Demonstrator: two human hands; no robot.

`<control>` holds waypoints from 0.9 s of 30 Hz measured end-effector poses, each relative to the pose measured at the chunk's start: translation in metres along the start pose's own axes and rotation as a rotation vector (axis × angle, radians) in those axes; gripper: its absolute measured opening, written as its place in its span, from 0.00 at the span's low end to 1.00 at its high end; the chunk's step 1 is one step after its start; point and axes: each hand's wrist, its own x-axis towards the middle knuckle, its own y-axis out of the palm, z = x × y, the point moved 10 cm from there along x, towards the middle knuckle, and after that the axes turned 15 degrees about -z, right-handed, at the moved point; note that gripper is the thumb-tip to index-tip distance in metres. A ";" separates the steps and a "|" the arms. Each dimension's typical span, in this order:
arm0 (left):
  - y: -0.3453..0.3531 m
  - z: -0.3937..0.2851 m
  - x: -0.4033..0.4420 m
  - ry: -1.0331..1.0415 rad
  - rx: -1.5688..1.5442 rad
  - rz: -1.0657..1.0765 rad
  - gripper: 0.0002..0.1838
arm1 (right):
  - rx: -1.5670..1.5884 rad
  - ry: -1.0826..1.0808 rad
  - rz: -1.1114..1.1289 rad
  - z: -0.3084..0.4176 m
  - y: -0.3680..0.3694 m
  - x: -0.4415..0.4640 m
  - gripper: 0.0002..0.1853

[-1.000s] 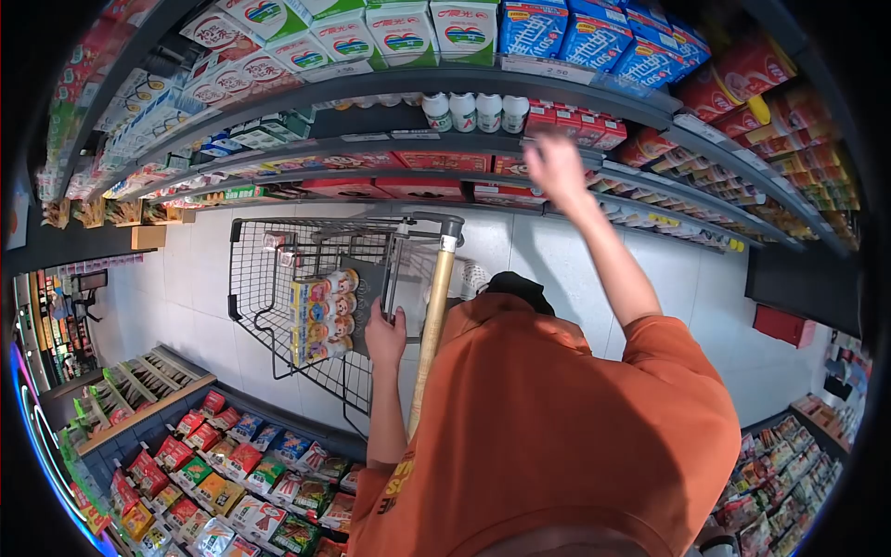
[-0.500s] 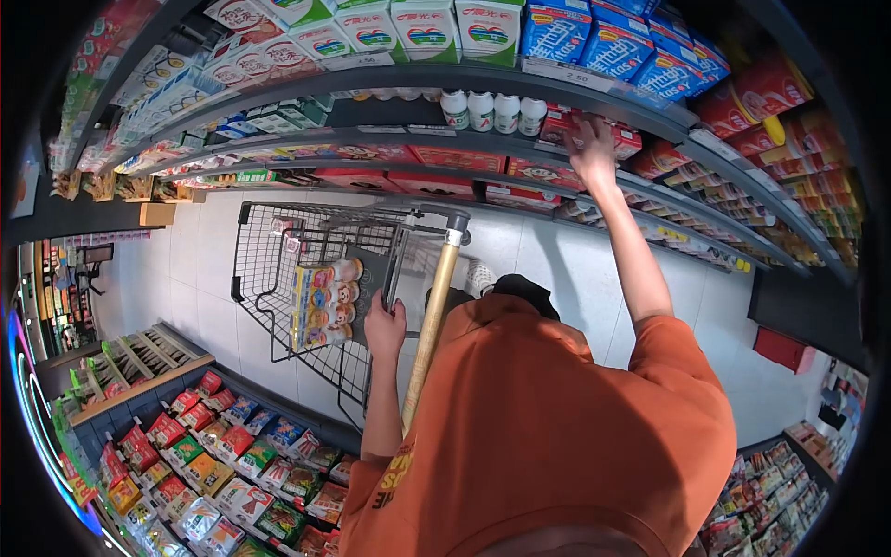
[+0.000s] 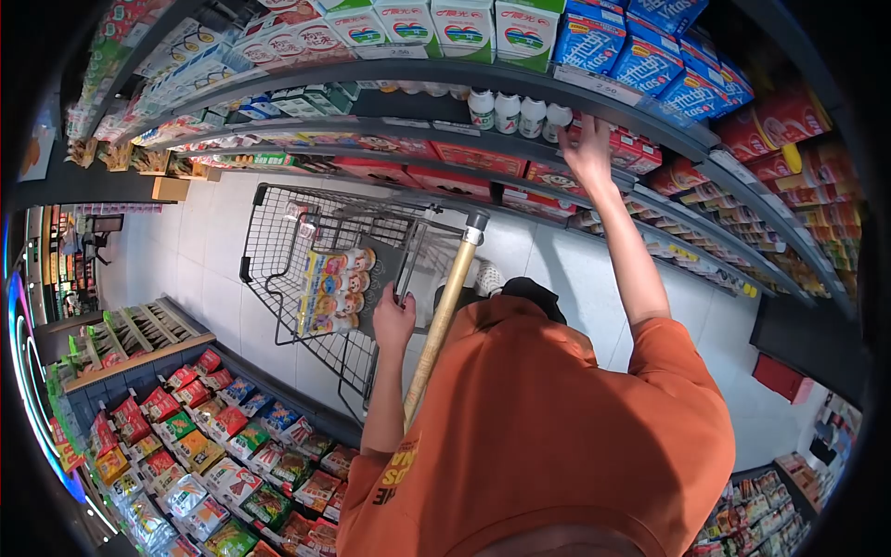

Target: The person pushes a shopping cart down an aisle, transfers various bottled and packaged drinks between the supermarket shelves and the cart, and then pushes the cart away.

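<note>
My left hand (image 3: pixel 395 320) is closed around the dark rear rim of the wire shopping cart (image 3: pixel 255 227). In the cart lies a shrink-wrapped pack of cartoon-print cups (image 3: pixel 336 290). Also inside is a smaller red-and-white package (image 3: pixel 299 218). My right hand (image 3: pixel 588 153) reaches up into the shelf, its fingers stretched out and apart. Red boxes (image 3: pixel 634 147) stand just right of it, and white bottles with green print (image 3: pixel 532 118) are close on its left. Its fingertips overlap the front of the boxes; whether they touch them or a bottle I cannot tell.
Above, a shelf carries green-and-white cartons (image 3: pixel 464 30) and blue drink packs (image 3: pixel 647 63). The cart's yellow handle (image 3: pixel 436 348) runs beside my body. A bin of bagged snacks (image 3: pixel 232 478) stands at lower left. Pale floor tiles (image 3: pixel 218 269) show around the cart.
The view has shifted, so the shelves and cart appear farther right. My right hand has moved left along the red boxes toward the white bottles. My left hand stays on the cart.
</note>
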 end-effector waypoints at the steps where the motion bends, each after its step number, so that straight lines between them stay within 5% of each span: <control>1: 0.000 -0.001 0.000 0.008 0.005 -0.004 0.27 | 0.000 0.001 0.005 0.003 0.001 0.002 0.31; 12: -0.003 0.001 -0.001 -0.006 -0.012 -0.011 0.26 | 0.026 -0.160 0.012 0.011 0.031 0.015 0.26; 18: -0.008 -0.001 -0.002 -0.012 -0.019 -0.032 0.26 | -0.020 -0.247 0.026 0.022 0.040 0.015 0.11; 21: -0.010 0.000 0.000 -0.034 -0.013 -0.016 0.25 | -0.084 -0.113 0.209 0.000 0.062 0.012 0.17; 27: -0.012 0.006 0.002 -0.039 -0.027 -0.023 0.25 | -0.043 -0.108 0.165 0.008 0.054 0.014 0.14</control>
